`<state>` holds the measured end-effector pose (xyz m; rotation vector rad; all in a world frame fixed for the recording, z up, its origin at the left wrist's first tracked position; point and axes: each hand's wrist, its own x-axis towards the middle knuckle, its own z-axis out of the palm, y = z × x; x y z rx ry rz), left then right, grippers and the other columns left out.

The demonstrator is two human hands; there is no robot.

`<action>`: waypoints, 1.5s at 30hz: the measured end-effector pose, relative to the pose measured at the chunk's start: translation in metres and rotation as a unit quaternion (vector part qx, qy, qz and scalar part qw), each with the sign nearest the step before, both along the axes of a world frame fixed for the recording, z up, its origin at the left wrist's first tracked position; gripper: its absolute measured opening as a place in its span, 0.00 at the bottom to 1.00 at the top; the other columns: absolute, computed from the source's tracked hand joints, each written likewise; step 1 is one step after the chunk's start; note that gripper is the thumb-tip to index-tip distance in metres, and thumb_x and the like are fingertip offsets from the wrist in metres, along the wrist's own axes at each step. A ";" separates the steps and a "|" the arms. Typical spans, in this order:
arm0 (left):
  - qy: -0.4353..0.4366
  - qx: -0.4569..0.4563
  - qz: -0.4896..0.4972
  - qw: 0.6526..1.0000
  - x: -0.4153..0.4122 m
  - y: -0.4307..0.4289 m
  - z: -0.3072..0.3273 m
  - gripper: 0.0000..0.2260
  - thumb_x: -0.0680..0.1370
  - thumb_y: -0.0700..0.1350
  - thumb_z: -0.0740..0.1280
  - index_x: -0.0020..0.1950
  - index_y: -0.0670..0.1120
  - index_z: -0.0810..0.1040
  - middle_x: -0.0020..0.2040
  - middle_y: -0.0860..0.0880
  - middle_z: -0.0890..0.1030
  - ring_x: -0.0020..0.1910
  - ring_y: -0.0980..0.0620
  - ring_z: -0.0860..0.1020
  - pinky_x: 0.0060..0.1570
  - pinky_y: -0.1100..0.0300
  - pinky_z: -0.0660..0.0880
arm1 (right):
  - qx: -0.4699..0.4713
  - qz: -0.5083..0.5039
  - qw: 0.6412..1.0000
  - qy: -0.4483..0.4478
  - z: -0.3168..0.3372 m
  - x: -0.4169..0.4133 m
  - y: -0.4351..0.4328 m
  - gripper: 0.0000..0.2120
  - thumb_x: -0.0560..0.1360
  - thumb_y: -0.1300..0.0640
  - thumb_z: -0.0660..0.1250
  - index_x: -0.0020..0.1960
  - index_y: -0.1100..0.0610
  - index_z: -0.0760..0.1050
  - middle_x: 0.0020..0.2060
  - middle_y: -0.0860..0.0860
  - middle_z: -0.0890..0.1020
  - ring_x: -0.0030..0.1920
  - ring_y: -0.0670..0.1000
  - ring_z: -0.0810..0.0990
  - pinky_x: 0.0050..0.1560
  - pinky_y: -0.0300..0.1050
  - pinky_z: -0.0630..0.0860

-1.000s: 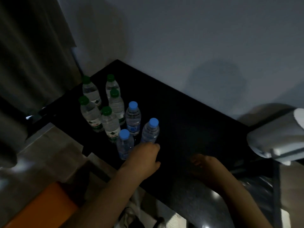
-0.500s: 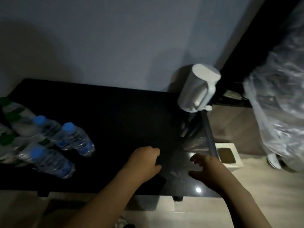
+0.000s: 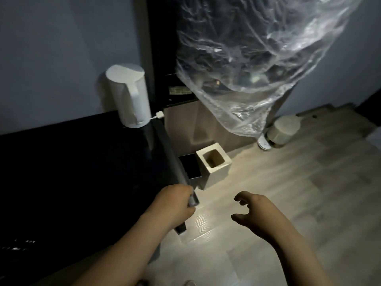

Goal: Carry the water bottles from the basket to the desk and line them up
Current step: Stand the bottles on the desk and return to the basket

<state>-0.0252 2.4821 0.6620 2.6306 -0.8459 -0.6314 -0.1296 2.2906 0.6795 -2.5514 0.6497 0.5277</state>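
Observation:
The black desk (image 3: 82,182) fills the left side, and its right corner is under my left hand (image 3: 173,205). That hand is curled into a loose fist at the desk's grey edge and holds nothing that I can see. My right hand (image 3: 259,211) hovers over the wooden floor to the right of the desk. Its fingers are spread and slightly bent, and it is empty. No water bottle and no basket are in view.
A white kettle (image 3: 129,96) stands at the desk's far right corner by the wall. Beside the desk on the floor are a black square bin (image 3: 189,166) and a cream square bin (image 3: 214,164). A large clear plastic bag (image 3: 257,58) hangs above, and a round bin (image 3: 284,129) stands beyond it.
My view has swung right, away from the bottles standing on the desk's left, which are now out of sight. Both hands came along, and the right one now hangs over the floor.

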 end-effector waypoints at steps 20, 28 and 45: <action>-0.013 0.011 -0.331 0.944 0.010 -0.282 -0.003 0.19 0.76 0.52 0.65 0.65 0.50 0.72 0.59 0.50 0.78 0.57 0.48 0.76 0.56 0.55 0.74 | -0.016 -0.318 0.948 0.021 0.010 -0.079 -0.173 0.26 0.71 0.49 0.70 0.67 0.48 0.68 0.58 0.48 0.78 0.48 0.48 0.79 0.48 0.42 0.76; -0.015 0.025 -0.400 0.916 0.047 -0.367 -0.006 0.20 0.75 0.53 0.65 0.65 0.50 0.71 0.60 0.50 0.77 0.58 0.48 0.76 0.54 0.57 0.72 | -0.012 -0.374 0.927 0.028 0.011 -0.051 -0.229 0.29 0.71 0.50 0.70 0.70 0.50 0.67 0.61 0.48 0.76 0.53 0.48 0.78 0.45 0.38 0.73; -0.037 0.035 -0.435 0.899 0.051 -0.594 0.001 0.21 0.75 0.53 0.65 0.66 0.49 0.71 0.62 0.49 0.77 0.61 0.47 0.75 0.57 0.56 0.73 | -0.013 -0.419 0.908 -0.006 0.007 -0.053 -0.444 0.27 0.71 0.48 0.69 0.68 0.50 0.69 0.61 0.49 0.77 0.56 0.50 0.78 0.53 0.43 0.76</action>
